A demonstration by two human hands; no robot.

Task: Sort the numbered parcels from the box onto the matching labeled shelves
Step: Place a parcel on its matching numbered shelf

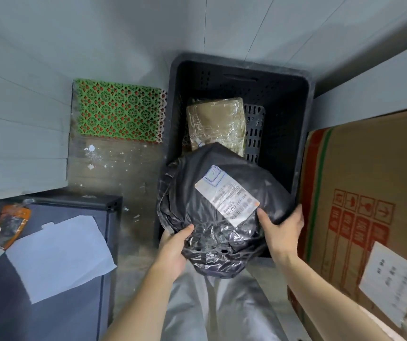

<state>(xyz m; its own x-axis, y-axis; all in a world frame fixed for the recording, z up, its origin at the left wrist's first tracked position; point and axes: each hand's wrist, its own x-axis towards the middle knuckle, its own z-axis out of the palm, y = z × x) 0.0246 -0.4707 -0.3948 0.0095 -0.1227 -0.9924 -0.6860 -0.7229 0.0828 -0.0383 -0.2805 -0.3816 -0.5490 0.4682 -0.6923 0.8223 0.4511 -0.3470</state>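
Observation:
A bulky parcel in black plastic wrap with a white shipping label is held above the near edge of the black crate. My left hand grips its lower left side, thumb on top. My right hand grips its lower right side, thumb by the label's corner. A small handwritten mark sits at the label's top; the number is unclear. Inside the crate lies a brown parcel wrapped in clear tape, partly hidden by the black one.
A large cardboard box with red symbols and a white label stands at right. At left, a dark shelf surface bears a white sheet and an orange-trimmed packet. A green patterned mat lies on the floor.

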